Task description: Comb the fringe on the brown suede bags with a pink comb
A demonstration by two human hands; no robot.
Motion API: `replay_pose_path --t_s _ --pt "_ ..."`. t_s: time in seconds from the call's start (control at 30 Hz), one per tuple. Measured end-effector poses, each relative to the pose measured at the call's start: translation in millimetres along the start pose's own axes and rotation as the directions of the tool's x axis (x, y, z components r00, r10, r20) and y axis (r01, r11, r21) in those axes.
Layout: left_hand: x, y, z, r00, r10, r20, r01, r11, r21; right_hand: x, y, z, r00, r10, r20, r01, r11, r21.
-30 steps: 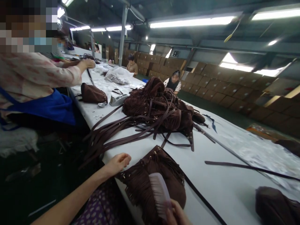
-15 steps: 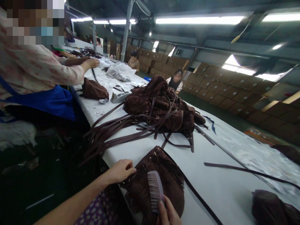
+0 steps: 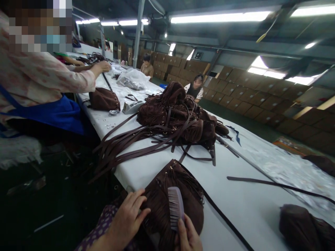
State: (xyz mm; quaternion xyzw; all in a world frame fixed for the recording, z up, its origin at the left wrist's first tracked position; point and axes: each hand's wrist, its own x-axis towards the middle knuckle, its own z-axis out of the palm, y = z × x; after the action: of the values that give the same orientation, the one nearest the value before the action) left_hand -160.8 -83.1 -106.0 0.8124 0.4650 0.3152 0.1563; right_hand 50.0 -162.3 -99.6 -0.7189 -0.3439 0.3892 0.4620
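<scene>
A brown suede bag with fringe (image 3: 170, 188) lies at the near edge of the long white table (image 3: 235, 202). My right hand (image 3: 187, 235) is closed round the handle of a pale purple brush (image 3: 176, 207), whose bristles rest on the fringe. My left hand (image 3: 129, 216) lies on the bag's left side with the fingers spread flat over the fringe, pressing it down. A dark strap (image 3: 225, 223) runs from the bag along the table towards me.
A heap of brown fringed bags and long straps (image 3: 178, 122) fills the middle of the table. Another bag (image 3: 303, 226) lies at the near right. A person in a blue apron (image 3: 39, 90) works at the left with a bag (image 3: 104, 99). Stacked cartons (image 3: 248, 97) line the back.
My left hand slid from the bag's upper left corner down onto the fringe beside the brush. The brush stayed on the fringe, shifting slightly.
</scene>
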Motion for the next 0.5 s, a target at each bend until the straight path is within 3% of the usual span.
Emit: replay_pose_path --t_s 0.1,0.23,0.37,0.5 --pt "-17 -2 2.4 0.992 0.119 0.052 -0.122 0.991 0.063 -3 -2 3 0.999 0.005 -0.042 -0.004 1.0 0.012" --pt "-26 0 3.1 0.972 0.194 0.134 -0.219 0.953 0.211 -6 -6 4 0.997 0.005 -0.074 -0.005 1.0 0.01" --pt "-15 0 9.0 0.973 0.204 0.107 -0.228 0.917 0.327 -6 -6 2 1.0 0.027 -0.011 -0.027 0.999 0.025" --pt "2 -8 10.1 0.97 0.222 0.104 -0.244 0.914 0.323 -6 -1 2 0.999 0.032 0.016 -0.034 0.996 0.077"
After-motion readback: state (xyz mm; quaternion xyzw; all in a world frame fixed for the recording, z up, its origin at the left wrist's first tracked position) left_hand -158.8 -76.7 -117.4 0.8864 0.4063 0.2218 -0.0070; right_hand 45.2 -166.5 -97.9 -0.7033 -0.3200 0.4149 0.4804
